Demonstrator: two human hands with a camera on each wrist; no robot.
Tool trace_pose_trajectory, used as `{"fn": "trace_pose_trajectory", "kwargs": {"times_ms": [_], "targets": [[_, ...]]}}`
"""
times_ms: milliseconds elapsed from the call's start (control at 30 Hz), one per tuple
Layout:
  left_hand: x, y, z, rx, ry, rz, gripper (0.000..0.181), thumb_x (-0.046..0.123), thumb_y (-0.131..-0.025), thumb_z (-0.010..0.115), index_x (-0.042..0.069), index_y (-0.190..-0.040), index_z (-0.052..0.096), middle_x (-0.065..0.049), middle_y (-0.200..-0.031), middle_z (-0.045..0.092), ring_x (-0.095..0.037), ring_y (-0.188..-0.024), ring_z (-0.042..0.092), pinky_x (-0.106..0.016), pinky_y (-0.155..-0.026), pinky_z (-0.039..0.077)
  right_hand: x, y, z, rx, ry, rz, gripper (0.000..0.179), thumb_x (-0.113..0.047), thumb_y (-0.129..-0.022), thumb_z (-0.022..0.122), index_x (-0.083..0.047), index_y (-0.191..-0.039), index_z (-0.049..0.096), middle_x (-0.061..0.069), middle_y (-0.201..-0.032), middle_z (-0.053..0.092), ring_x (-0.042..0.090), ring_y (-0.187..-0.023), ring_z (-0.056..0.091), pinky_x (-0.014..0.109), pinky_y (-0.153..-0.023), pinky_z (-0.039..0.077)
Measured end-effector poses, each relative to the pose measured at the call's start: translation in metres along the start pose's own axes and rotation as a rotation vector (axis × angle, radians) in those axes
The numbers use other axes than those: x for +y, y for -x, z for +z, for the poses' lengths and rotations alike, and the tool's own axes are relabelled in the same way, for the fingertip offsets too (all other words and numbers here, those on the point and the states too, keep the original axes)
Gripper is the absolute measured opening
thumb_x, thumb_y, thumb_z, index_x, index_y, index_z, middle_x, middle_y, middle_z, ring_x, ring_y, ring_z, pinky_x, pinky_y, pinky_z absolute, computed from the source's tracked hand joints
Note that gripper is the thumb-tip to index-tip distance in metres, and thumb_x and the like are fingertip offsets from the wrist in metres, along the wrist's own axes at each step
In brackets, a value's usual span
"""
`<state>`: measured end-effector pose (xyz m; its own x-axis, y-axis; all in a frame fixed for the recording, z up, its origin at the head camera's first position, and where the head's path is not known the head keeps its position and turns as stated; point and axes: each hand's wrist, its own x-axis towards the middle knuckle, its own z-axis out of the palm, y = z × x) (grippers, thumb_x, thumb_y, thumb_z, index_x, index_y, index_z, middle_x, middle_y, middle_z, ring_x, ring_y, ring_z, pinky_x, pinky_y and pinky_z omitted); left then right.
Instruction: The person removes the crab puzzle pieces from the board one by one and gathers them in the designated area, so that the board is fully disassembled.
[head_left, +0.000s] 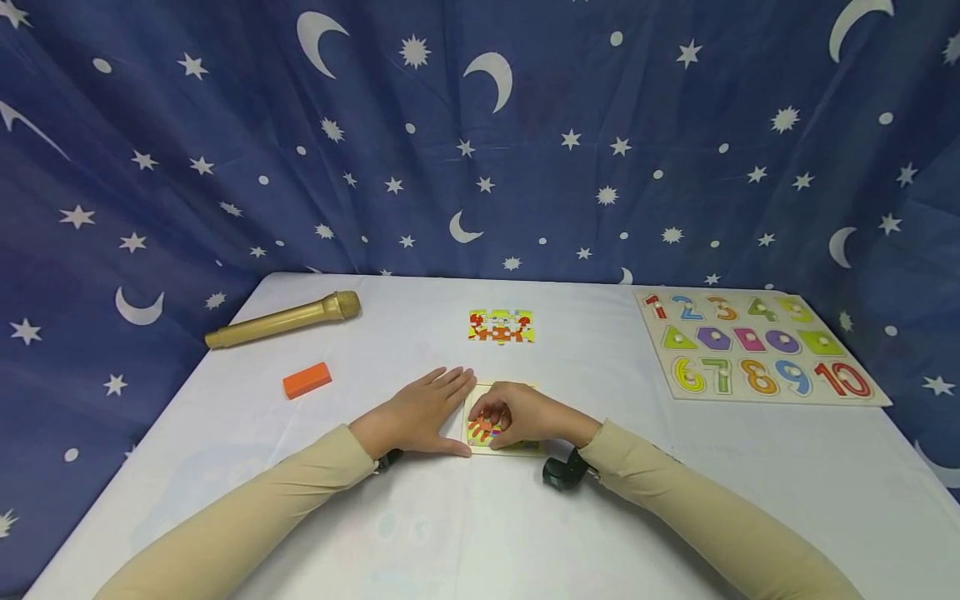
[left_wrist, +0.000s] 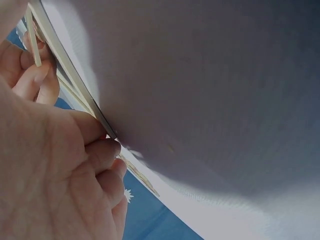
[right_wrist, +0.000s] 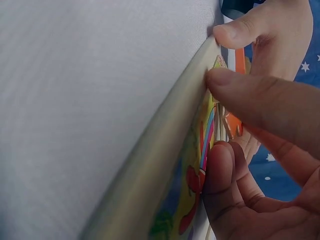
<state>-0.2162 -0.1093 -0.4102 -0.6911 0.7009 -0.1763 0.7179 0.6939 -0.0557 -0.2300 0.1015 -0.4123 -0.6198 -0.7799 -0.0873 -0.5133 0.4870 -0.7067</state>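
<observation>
A small picture-puzzle board with a pale wooden rim [head_left: 506, 453] lies flat on the table in front of me. My left hand [head_left: 420, 414] lies beside it, fingers extended, fingertips and thumb against its left edge. Over the board, my right hand [head_left: 532, 412] pinches a puzzle piece [left_wrist: 34, 45] between thumb and fingers; the left wrist view shows the piece tilted, edge-on. An orange hand-like print [head_left: 483, 427] shows below the right fingers. Part of the colorful picture [right_wrist: 187, 200] appears inside the rim in the right wrist view. My right hand covers much of the board.
Beyond the board lies a group of joined puzzle pieces [head_left: 501, 326]. At the left are a gold microphone [head_left: 285, 321] and an orange block [head_left: 307, 381]. A number-and-shape board [head_left: 737, 379] lies at the right. A starry blue curtain [head_left: 540, 208] hangs behind the table.
</observation>
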Motion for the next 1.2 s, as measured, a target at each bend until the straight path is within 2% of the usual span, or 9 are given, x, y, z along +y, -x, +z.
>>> {"fn": "trace_pose_trajectory", "kwargs": {"times_ms": [133,300,767,1200], "targets": [[0.0,-0.001,0.0,-0.016,0.025,-0.01,0.1,0.071,-0.081,0.048,0.001,-0.148,0.023,-0.013,-0.156,0.024,-0.026,-0.145,0.022,-0.04,-0.119,0.019,0.0,0.0,0.0,0.001,0.022,-0.037,0.035,-0.002,-0.073,0.078,-0.007,-0.106,0.067,0.006,-0.087,0.058,0.008,-0.072,0.053,0.014,-0.062,0.049],[0.0,-0.001,0.0,-0.006,0.029,-0.005,0.1,0.071,-0.081,0.049,0.001,-0.148,0.023,-0.014,-0.155,0.025,-0.027,-0.145,0.022,-0.041,-0.119,0.02,-0.001,-0.002,0.001,0.006,0.051,-0.06,0.034,-0.004,-0.073,0.078,-0.007,-0.105,0.067,0.004,-0.083,0.059,0.007,-0.068,0.051,0.014,-0.06,0.047],[0.0,0.0,0.001,-0.008,0.042,-0.005,0.1,0.07,-0.082,0.05,0.001,-0.148,0.022,-0.014,-0.156,0.024,-0.028,-0.145,0.022,-0.042,-0.118,0.021,-0.001,-0.001,0.002,0.041,0.057,-0.077,0.031,-0.003,-0.073,0.077,-0.005,-0.103,0.067,0.005,-0.081,0.06,0.006,-0.065,0.052,0.014,-0.059,0.048],[0.0,0.0,0.001,-0.037,0.036,-0.023,0.1,0.071,-0.083,0.047,0.002,-0.15,0.019,-0.013,-0.157,0.02,-0.028,-0.145,0.02,-0.042,-0.118,0.021,0.012,0.013,-0.009,0.086,0.006,-0.014,0.033,-0.005,-0.075,0.076,-0.005,-0.106,0.066,0.005,-0.081,0.059,0.008,-0.066,0.052,0.016,-0.059,0.048]]}}
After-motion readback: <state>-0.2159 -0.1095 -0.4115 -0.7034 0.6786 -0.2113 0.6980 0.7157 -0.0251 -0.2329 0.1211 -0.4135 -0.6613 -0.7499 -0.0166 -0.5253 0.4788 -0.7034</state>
